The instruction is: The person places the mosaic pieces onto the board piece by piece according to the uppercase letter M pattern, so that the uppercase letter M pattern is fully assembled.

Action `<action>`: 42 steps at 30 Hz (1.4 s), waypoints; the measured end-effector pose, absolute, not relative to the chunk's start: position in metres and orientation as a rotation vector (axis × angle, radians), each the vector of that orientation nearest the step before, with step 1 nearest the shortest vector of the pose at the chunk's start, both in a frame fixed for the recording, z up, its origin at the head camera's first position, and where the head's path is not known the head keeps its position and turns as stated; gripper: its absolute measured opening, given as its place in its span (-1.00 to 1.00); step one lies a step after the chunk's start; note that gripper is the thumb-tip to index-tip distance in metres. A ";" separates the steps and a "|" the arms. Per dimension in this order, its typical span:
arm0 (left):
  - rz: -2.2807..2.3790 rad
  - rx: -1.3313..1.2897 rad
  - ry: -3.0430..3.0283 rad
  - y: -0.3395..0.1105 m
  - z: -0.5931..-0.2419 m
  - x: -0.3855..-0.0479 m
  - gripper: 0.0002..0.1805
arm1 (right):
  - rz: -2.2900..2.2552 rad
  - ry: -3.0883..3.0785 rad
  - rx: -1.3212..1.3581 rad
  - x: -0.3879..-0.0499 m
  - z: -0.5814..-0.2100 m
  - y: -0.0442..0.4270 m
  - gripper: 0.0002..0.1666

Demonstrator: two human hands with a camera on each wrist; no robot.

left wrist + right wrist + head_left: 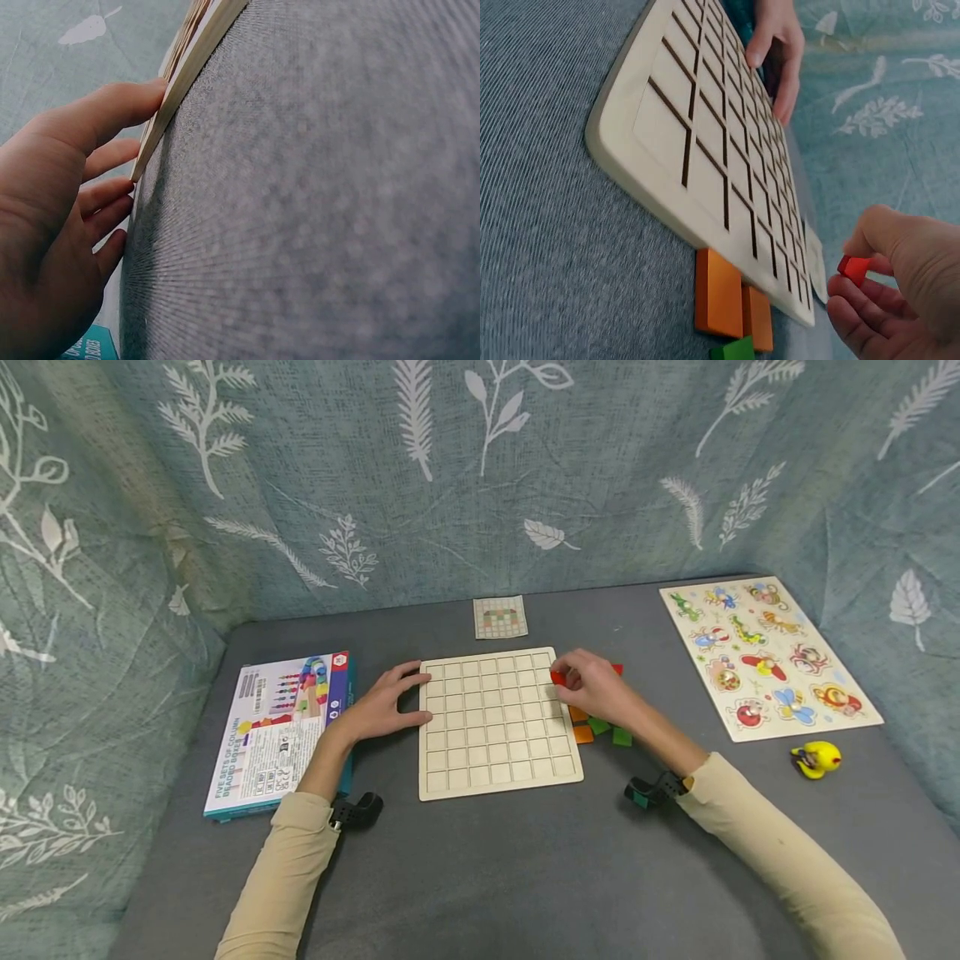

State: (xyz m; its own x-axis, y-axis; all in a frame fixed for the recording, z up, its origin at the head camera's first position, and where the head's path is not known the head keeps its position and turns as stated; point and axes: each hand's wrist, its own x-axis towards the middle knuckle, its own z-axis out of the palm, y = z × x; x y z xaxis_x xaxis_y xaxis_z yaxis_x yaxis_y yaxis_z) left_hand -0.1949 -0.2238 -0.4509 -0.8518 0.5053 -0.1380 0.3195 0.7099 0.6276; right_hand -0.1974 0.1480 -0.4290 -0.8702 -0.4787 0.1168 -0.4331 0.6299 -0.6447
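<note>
A pale wooden grid board point(495, 718) of square cells lies flat on the table. The left hand point(384, 702) touches its left edge with thumb and fingertips, fingers spread and fairly straight; the left wrist view shows the thumb on the board's side point(174, 94). Over the board's right edge, the right hand point(592, 683) pinches a small red tile point(853, 268) between thumb and fingers. Beneath that hand lie orange tiles point(718, 292) and green tiles point(622, 737), with part of another red tile point(617, 669) showing. The hand partly hides this pile.
A small card with a coloured grid pattern point(500, 617) lies behind the board. At left is a boxed toy set point(277, 735). A wooden animal puzzle point(768, 656) and a yellow rubber duck point(817, 759) are at right. A leaf-patterned curtain point(450, 485) hangs behind.
</note>
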 end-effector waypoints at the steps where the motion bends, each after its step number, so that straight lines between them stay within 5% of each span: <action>1: 0.880 0.651 2.619 -0.224 -0.451 -0.195 -0.23 | -1.072 2.774 -0.803 -0.198 -0.429 0.147 -0.67; 11: 0.885 0.651 2.616 -0.222 -0.449 -0.193 -0.23 | -1.223 2.678 -0.826 -0.199 -0.427 0.135 -0.92; 42: 0.884 0.647 2.621 -0.222 -0.450 -0.192 -0.23 | -1.245 2.545 -0.936 -0.203 -0.432 0.106 -0.86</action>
State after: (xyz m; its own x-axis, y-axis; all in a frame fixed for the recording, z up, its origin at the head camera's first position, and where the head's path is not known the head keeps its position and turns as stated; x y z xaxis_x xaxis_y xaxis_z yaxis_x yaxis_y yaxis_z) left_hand -0.1917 -0.2217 -0.4502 -0.8538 0.5028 -0.1350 0.3184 0.7095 0.6287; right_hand -0.2027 0.1056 -0.4321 -0.7920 -0.5974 0.1260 -0.4662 0.4585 -0.7566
